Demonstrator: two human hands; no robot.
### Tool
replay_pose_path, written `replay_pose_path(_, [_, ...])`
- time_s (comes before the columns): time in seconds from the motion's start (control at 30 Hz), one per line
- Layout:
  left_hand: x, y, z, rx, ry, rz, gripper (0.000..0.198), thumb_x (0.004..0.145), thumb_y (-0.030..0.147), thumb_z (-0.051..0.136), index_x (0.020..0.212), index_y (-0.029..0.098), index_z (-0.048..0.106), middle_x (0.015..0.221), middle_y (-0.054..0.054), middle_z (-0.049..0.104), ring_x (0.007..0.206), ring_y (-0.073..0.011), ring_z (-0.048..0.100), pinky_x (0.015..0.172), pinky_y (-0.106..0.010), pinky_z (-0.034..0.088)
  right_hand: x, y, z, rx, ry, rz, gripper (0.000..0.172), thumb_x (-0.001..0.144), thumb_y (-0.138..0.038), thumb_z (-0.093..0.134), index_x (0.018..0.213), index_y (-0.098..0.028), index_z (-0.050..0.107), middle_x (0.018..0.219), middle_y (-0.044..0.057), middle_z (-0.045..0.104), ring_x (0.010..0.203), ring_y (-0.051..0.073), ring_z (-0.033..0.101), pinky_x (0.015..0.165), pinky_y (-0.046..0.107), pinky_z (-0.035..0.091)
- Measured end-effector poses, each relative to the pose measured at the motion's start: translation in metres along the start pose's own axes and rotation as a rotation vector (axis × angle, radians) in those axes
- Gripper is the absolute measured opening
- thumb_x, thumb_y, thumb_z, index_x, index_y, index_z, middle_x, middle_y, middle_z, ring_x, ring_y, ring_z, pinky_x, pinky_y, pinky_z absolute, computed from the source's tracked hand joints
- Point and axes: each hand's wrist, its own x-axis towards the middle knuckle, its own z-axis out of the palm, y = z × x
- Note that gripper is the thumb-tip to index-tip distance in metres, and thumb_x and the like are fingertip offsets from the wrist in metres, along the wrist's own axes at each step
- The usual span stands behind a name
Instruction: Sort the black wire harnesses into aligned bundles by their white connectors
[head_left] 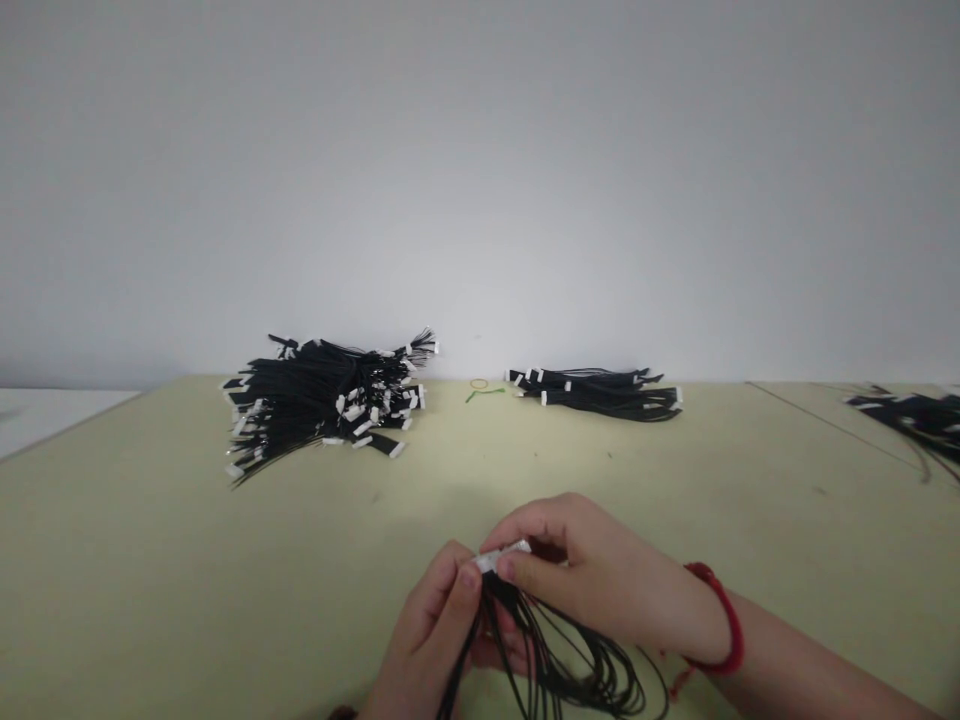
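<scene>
Between my two hands is a white plastic connector (pixel 491 562) at the end of a bundle of thin black wires (pixel 536 650). My left hand (pixel 439 615) pinches the connector's left end between thumb and fingers. From the right, my right hand (pixel 592 570) grips the same connector, thumb below and index finger on top. The wires hang down beneath it and curve in loose loops to the right. Fingers cover parts of the connector, and the far ends of the wires run out of the picture.
A large heap of black wire harnesses (pixel 322 390) with white connectors lies at the back left of the pale yellow table (pixel 187 580). A smaller bundle (pixel 607 395) lies at back centre, beside a rubber band (pixel 478 383). More wires (pixel 919 415) lie far right. A wall stands behind.
</scene>
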Motion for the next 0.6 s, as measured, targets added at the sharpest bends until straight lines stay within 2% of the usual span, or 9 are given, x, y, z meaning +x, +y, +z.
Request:
replay_pose_path(0.1, [0.0,-0.002,-0.001,0.059,-0.028,-0.01,0.03,0.086,0.044,0.049,0.074,0.016,0.052,0.06,0.0,0.061,0.056,-0.0127,0.06,0.056,-0.023,0.046,0.002,0.005,-0.001,0.075,-0.066,0.061,0.025,0.081,-0.035,0.052,0.082,-0.014,0.067,0.065,0.001,0.059,0.054,0.008,0.046,0.048,0.018,0.034])
replay_pose_path(0.27, [0.001,-0.003,-0.003,0.082,-0.122,-0.078,0.036,0.08,0.054,0.051,0.075,0.018,0.05,0.057,0.001,0.055,0.046,-0.011,0.051,0.048,-0.024,0.042,0.003,0.008,-0.005,0.219,-0.205,0.147,0.021,0.079,-0.031,0.053,0.079,-0.012,0.062,0.057,-0.002,0.054,0.044,0.004,0.038,0.04,0.015,0.026])
replay_pose_path(0.37, [0.004,0.004,-0.006,0.26,-0.143,-0.023,0.039,0.08,0.054,0.049,0.065,0.017,0.048,0.053,0.003,0.047,0.047,-0.0098,0.045,0.047,-0.021,0.037,0.005,0.009,-0.007,0.257,-0.272,0.165,0.019,0.078,-0.029,0.053,0.074,-0.011,0.06,0.054,-0.003,0.052,0.041,0.003,0.036,0.037,0.015,0.025])
replay_pose_path(0.43, [0.006,0.01,-0.006,0.402,-0.14,0.014,0.037,0.082,0.046,0.051,0.06,0.016,0.048,0.053,0.004,0.044,0.051,-0.0088,0.043,0.048,-0.019,0.034,0.006,0.012,-0.007,0.262,-0.307,0.178,0.018,0.076,-0.028,0.054,0.072,-0.011,0.06,0.052,-0.003,0.051,0.04,0.003,0.036,0.036,0.015,0.024])
replay_pose_path(0.53, [0.009,0.016,-0.002,0.451,-0.106,-0.048,0.023,0.082,0.035,0.054,0.071,0.015,0.052,0.06,0.005,0.045,0.052,-0.007,0.04,0.047,-0.017,0.033,0.008,0.02,-0.006,0.262,-0.319,0.178,0.014,0.073,-0.024,0.055,0.071,-0.011,0.06,0.051,-0.003,0.052,0.041,0.004,0.037,0.038,0.015,0.025])
replay_pose_path(0.6, [0.011,0.015,0.002,0.405,-0.103,-0.111,0.021,0.081,0.037,0.055,0.079,0.016,0.053,0.061,0.005,0.047,0.046,-0.0059,0.04,0.042,-0.017,0.032,0.009,0.026,-0.005,0.265,-0.313,0.172,0.012,0.072,-0.021,0.055,0.071,-0.011,0.061,0.05,-0.003,0.052,0.042,0.004,0.038,0.04,0.016,0.027])
